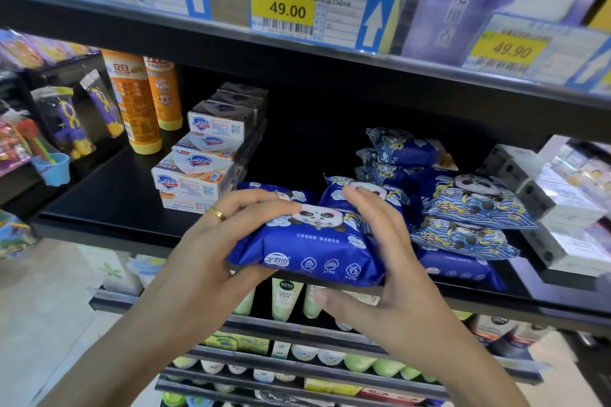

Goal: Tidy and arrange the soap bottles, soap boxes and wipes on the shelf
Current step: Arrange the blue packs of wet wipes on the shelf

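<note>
both hands (211, 241) (383, 261) hold one wipes pack (314, 248) at the shelf (109, 205) edge, loose grip there and it probably slides off.

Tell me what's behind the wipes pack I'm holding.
Behind the held wipes pack, gripped by the left hand and right hand, two more blue panda packs lie on the shelf. Their lower parts are hidden.

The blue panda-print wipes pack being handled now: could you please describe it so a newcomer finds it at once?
Find the black middle shelf below the yellow price tags. At its front edge, right of the stacked white soap boxes, lies the blue panda-print wipes pack. Unlike the other packs, both hands hold it, left hand and right hand.
</note>
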`<state>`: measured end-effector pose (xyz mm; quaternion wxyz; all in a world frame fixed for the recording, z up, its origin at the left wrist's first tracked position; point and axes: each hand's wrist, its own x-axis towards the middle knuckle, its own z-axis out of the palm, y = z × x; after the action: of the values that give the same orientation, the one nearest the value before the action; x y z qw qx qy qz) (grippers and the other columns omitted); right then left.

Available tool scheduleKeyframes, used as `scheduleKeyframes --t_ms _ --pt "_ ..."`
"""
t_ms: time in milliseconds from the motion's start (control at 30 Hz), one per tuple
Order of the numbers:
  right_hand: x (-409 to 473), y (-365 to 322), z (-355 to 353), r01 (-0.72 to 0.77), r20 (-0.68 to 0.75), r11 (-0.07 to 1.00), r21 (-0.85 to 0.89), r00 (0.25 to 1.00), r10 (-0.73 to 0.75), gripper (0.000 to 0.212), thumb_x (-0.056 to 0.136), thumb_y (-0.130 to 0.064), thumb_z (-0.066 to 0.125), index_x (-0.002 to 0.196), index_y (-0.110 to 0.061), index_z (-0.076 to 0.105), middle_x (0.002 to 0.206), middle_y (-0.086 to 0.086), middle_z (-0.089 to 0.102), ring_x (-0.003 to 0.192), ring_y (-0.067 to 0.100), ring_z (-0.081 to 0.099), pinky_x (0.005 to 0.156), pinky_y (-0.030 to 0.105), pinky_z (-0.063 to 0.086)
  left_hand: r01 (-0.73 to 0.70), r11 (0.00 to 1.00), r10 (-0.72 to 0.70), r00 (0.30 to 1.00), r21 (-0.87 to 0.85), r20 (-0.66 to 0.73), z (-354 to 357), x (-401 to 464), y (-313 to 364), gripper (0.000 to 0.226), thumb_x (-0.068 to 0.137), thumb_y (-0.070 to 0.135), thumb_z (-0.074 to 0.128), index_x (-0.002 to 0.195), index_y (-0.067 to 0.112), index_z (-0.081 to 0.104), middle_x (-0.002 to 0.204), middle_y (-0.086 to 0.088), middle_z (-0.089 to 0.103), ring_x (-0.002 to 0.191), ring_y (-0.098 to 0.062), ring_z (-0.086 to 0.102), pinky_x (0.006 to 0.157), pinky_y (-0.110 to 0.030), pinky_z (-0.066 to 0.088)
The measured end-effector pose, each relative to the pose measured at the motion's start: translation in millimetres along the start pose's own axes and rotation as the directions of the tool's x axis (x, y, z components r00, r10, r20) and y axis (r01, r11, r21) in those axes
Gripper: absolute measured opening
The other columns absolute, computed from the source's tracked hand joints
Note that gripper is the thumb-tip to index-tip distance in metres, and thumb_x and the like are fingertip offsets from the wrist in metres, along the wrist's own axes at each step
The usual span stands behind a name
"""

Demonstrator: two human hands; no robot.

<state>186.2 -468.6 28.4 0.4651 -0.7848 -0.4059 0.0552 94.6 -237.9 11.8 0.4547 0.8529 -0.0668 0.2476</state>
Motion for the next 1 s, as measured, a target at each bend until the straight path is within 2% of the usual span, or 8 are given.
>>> scheduleKeyframes --t_ms 67,100,200,367,567,733,867,1000 --pt "1.5 0.7 0.5 0.026 -0.037 1.0 -0.014 0.999 -0.027 0.092 0.084 -0.014 0.086 0.154 -0.047 0.037 0.166 -0.023 0.016 0.153 -0.005 0.02 0.112 0.013 0.036 0.009 1.0 -0.009 1.0 -0.023 -0.014 0.7 0.3 3.0 0.056 0.083 0.032 0.073 0.134 0.05 0.062 0.139 0.019 0.054 0.138 -0.008 0.049 0.092 -0.008 0.048" --pt "2.3 1.5 0.1 0.033 -0.064 0.999 -0.001 0.997 -0.033 0.085 0.084 -0.008 0.085 0.151 -0.043 0.045 0.165 -0.021 0.02 0.152 -0.004 0.023 0.11 0.014 0.038 0.014 0.999 -0.015 1.0 -0.029 -0.02 1.0 0.5 4.2 0.055 0.082 0.036 0.072 0.134 0.05 0.061 0.138 0.02 0.055 0.138 -0.007 0.05 0.092 -0.009 0.048" --pt "4.6 3.2 -1.5 0.05 -0.108 0.997 0.06 0.993 -0.043 0.067 0.085 -0.007 0.084 0.139 -0.038 0.06 0.161 -0.02 0.032 0.152 0.004 0.031 0.111 0.029 0.042 0.091 0.99 -0.092 0.996 -0.103 -0.006 0.6 0.9 5.7 0.054 0.079 0.043 0.074 0.131 0.053 0.062 0.136 0.022 0.057 0.134 -0.005 0.053 0.089 -0.016 0.054" --pt "5.5 3.1 3.6 0.014 -0.091 0.983 0.184 0.996 0.003 0.048 0.09 -0.025 0.074 0.133 -0.04 0.06 0.142 -0.008 0.057 0.135 0.019 0.052 0.108 0.043 0.046 0.195 0.969 -0.194 0.981 -0.152 0.021 0.9 1.1 6.3 0.057 0.077 0.045 0.076 0.131 0.058 0.06 0.134 0.022 0.06 0.122 -0.01 0.061 0.092 -0.038 0.058" --pt "3.7 4.6 8.3 -0.025 -0.111 0.959 0.281 0.992 0.058 0.036 0.094 -0.029 0.071 0.128 -0.034 0.064 0.13 0.0 0.066 0.112 0.028 0.065 0.096 0.054 0.054 0.216 0.971 -0.216 0.976 -0.102 0.007 2.3 0.2 11.4 0.046 0.079 0.053 0.07 0.12 0.068 0.055 0.118 0.026 0.069 0.098 -0.007 0.066 0.077 -0.014 0.051" --pt "4.5 -0.8 9.7 -0.024 -0.119 0.937 0.348 0.99 0.07 0.026 0.094 -0.035 0.066 0.118 -0.042 0.068 0.128 -0.01 0.072 0.12 0.014 0.066 0.099 0.033 0.055 0.22 0.966 -0.221 0.975 -0.139 0.006 3.5 0.1 13.4 0.031 0.084 0.052 0.067 0.115 0.052 0.062 0.108 0.024 0.074 0.095 -0.003 0.069 0.07 -0.01 0.049" --pt "4.4 -2.4 11.0 -0.05 -0.124 0.933 0.357 0.987 0.101 0.024 0.093 -0.037 0.065 0.114 -0.045 0.069 0.124 -0.013 0.073 0.117 0.012 0.068 0.094 0.035 0.055 0.217 0.971 -0.218 0.976 -0.099 0.005 4.2 -1.0 11.1 0.036 0.086 0.053 0.064 0.121 0.044 0.061 0.111 0.026 0.072 0.099 -0.001 0.069 0.073 -0.01 0.05" --pt "4.9 -4.2 11.0 -0.081 -0.122 0.928 0.363 0.984 0.133 0.022 0.092 -0.041 0.064 0.112 -0.049 0.069 0.123 -0.016 0.073 0.116 0.011 0.068 0.092 0.036 0.058 0.203 0.976 -0.204 0.979 -0.083 0.004 5.5 -1.8 7.6 0.034 0.091 0.055 0.062 0.124 0.053 0.054 0.12 0.027 0.07 0.11 -0.002 0.067 0.079 -0.014 0.051"
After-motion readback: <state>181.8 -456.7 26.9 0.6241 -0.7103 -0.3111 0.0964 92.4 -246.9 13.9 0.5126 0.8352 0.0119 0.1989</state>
